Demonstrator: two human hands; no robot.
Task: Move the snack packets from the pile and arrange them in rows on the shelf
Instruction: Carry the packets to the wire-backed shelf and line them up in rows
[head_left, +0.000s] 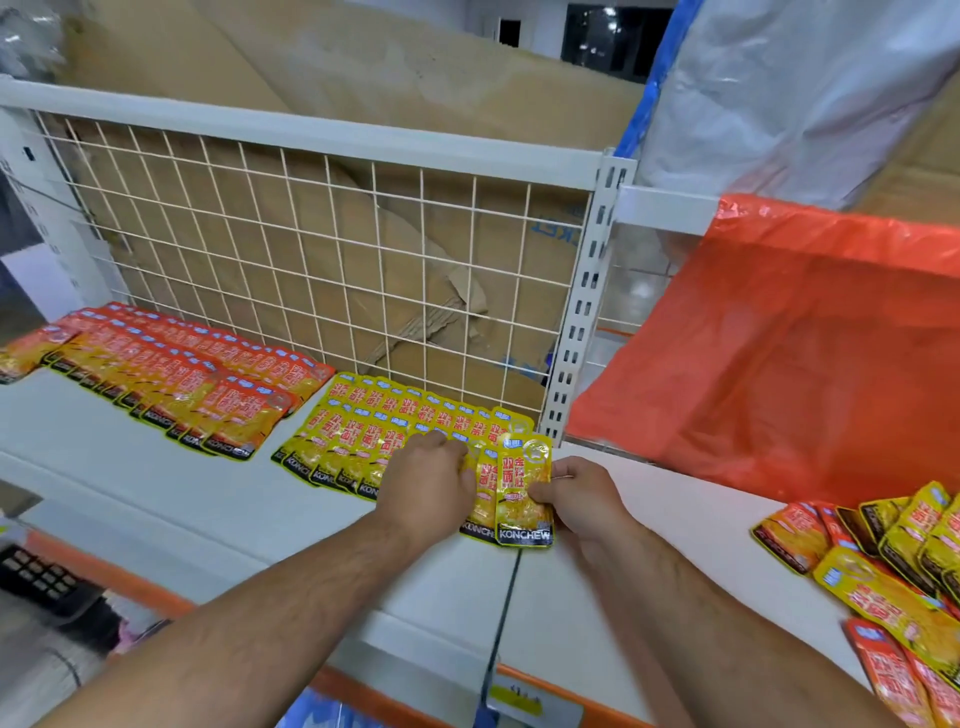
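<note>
Right hand (582, 501) pinches one yellow packet (522, 493) by its right edge, thumb on the front, fingers behind. The packet sits at the right end of the near yellow row (343, 441), overlapping the one to its left, bottom edge near the shelf (156, 483) front.

Left hand (426, 486) is palm down on that same row just left of the held packet, fingers bent onto the packets. Fingertips hidden, so can't tell if it's pinching one or only pressing.

Two yellow rows mid-shelf, far one against the wire grid (322, 249). Red rows (171, 369) further left, same overlapping layout.

Pile (893, 566) of mixed red and yellow packets is near right, well apart from the hands. Red bag (779, 338) is beyond the pile. Cardboard (363, 78) is behind the grid.
</note>
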